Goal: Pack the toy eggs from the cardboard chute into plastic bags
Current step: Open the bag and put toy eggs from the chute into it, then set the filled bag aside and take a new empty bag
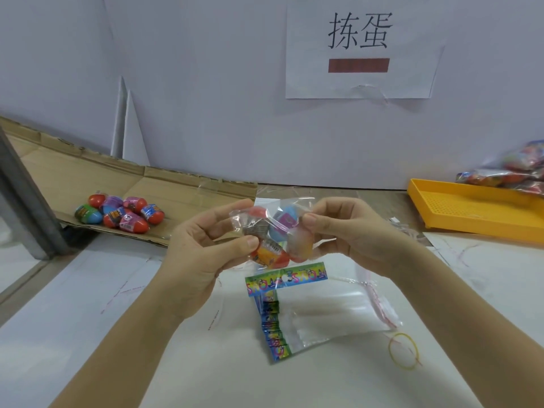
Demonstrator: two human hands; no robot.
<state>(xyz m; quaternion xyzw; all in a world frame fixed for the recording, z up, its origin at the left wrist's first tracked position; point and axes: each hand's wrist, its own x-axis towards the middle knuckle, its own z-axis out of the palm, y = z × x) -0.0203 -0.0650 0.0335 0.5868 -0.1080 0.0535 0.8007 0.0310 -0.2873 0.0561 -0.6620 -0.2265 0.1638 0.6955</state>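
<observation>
Both hands — left hand (203, 248), right hand (344, 231) — are pinching our filled plastic bag (273, 231) of toy eggs (272, 253) between them, above the empty bags (318, 307).

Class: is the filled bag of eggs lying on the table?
No, the left hand and right hand hold the bag up in the air.

a small packing workstation: posted wall sign (360, 51), cardboard chute (123, 184), yellow tray (471, 207), stacked bags (323, 313)

Red, blue, purple and green toy eggs (119, 214) lie on the brown cardboard chute (182, 187), beside a yellow tray (471, 210), a yellow rubber band (404, 351), and clear bags (332, 307) with rainbow-patterned headers.
</observation>
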